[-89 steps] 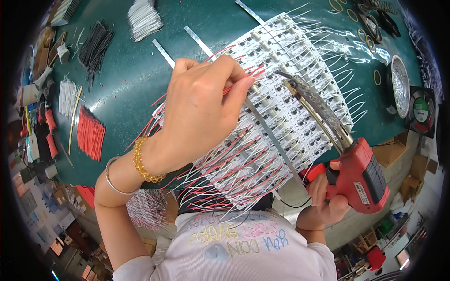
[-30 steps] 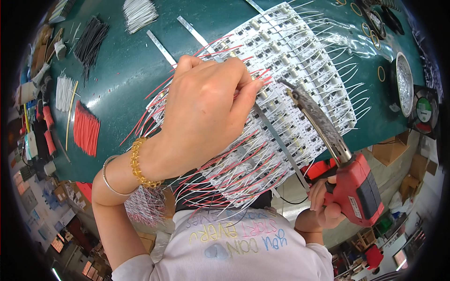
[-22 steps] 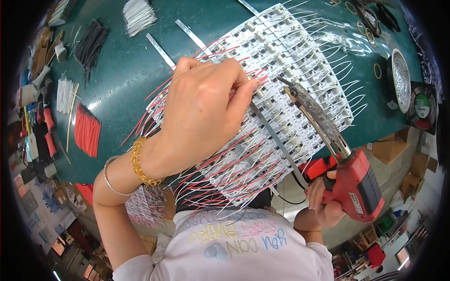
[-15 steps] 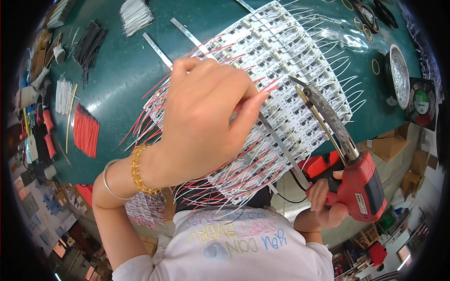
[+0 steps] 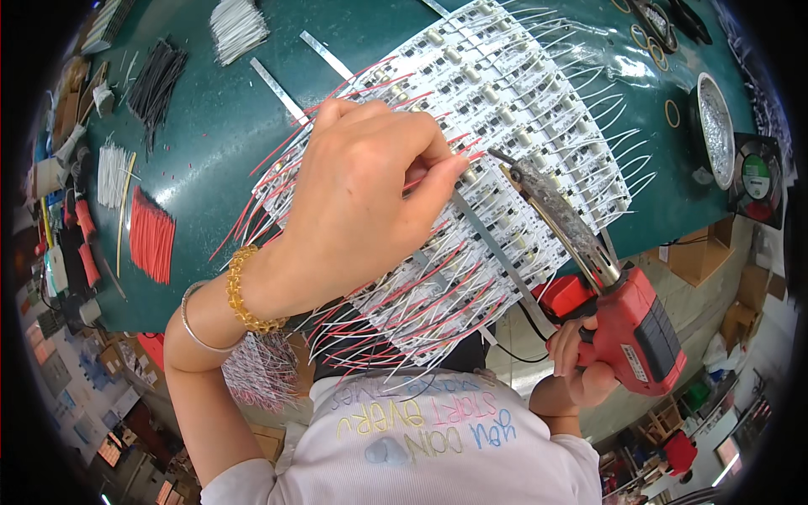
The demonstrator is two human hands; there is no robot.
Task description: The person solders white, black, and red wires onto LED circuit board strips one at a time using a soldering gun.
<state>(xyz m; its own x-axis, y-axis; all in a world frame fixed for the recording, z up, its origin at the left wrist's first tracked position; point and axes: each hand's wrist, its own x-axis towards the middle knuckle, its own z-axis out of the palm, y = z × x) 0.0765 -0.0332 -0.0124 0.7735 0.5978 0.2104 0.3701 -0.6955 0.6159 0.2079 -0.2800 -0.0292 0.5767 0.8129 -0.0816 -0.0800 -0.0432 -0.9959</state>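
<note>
My left hand (image 5: 366,189) is closed in a pinch over a panel of white circuit boards (image 5: 526,101). A thin red wire (image 5: 476,155) comes out past its thumb and fingertip, its end over the boards. Wrapped round the handle of a red and black soldering gun (image 5: 646,337) is my right hand (image 5: 581,358), right of the panel. The gun's dark tip (image 5: 498,157) is close to the wire end; whether they touch I cannot tell. Red and white wires (image 5: 429,311) fan out from the panel's near left side, and white wires line its right side.
Red wires (image 5: 152,238), black wires (image 5: 157,88) and white wires (image 5: 238,29) lie in bundles on the green table (image 5: 210,143). At the right stand a metal bowl (image 5: 715,130) and a solder spool (image 5: 756,178). Metal strips (image 5: 326,55) jut from under the panel.
The soldering gun's tip has moved left, closer to the wire end at my left fingertips. My left hand has shifted slightly left, still pinching.
</note>
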